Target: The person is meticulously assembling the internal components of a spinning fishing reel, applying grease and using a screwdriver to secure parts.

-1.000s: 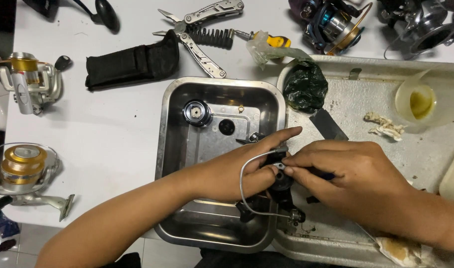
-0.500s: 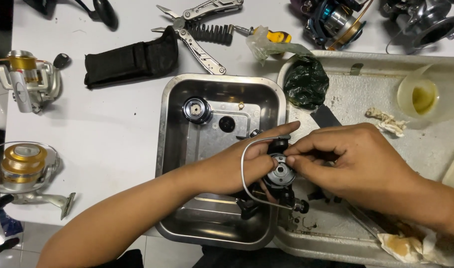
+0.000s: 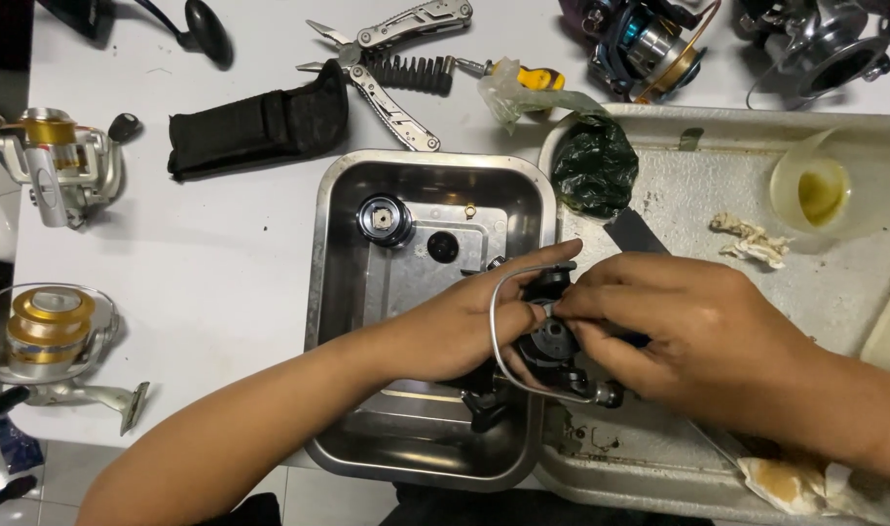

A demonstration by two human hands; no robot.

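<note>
Head camera looks down on a white table (image 3: 221,253), and going left to right the count starts with two complete spinning reels with gold spools, one farther (image 3: 55,161) and one nearer (image 3: 51,336), both lying well apart from the hands. Farther off lie one black pouch (image 3: 260,122), one opened multi-tool (image 3: 391,44) with one strip of bits (image 3: 416,73) just beside it, and one yellow-handled tool (image 3: 528,76). Near the middle sits one steel tray (image 3: 333,292); two dark round parts rest on its floor, a knurled cap (image 3: 384,218) and a smaller black disc (image 3: 442,245), which suggests some pieces are already off the reel and set aside. Over the tray's right edge the left hand (image 3: 464,326) is closed around the dark reel body (image 3: 547,341), its wire bail (image 3: 508,331) looping out in front of the fingers. The right hand (image 3: 688,331) pinches the top of that same reel with thumb and fingertips, so work on this reel looks mid-way, neither stripped bare nor closed up; which small part the fingertips hold cannot be told. To the right lies one grey plastic tray (image 3: 718,195) carrying one crumpled dark green bag (image 3: 593,166), one scrap of stained tissue (image 3: 747,239) and one cup of yellowish oil (image 3: 820,190). Along the far edge sit two more reels, one bluish (image 3: 645,44) and one silver (image 3: 820,49).
</note>
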